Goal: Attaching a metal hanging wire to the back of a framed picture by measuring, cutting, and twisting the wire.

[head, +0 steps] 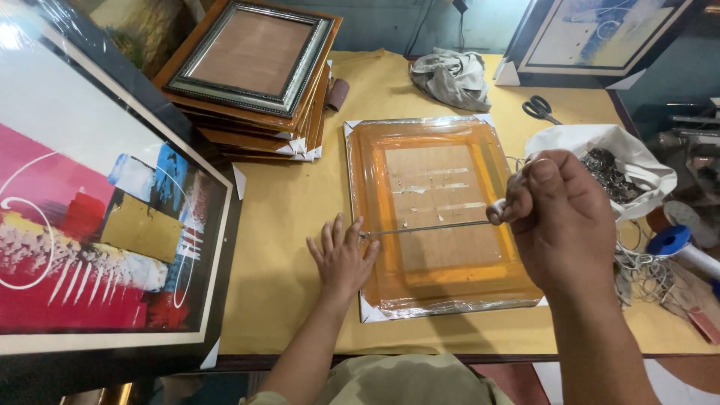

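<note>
Two hands are at work on a plastic-wrapped frame [439, 217] that lies face down on the yellow paper-covered table [289, 217], in front of the person and between a stack of frames [255, 75] on the far left and a white bag of small metal fittings [622, 161] on the right. The left hand [341, 259] is laid flat, fingers spread, on the near left edge of the wrapped frame, so it grips nothing and only presses down. The right hand [559, 217] is closed around the handle end of a thin metal tool [427, 229], probably a long screwdriver or awl, though the tip is too small to be made out; the shaft runs level across the backing board toward the left fingertips. For this step to be done well, the frame should be kept pinned so that it cannot slide on the paper, the tool should be held low and steady, and the left fingers should be kept just clear of the tip. Force is best applied along the shaft rather than sideways, so that the wrap and the wooden rail are not gouged. A large abstract painting [105, 217] leans at the left, scissors [540, 109] and a grey cloth [450, 75] lie at the far edge, and a coil of wire [645, 270] rests beside the right wrist.
</note>
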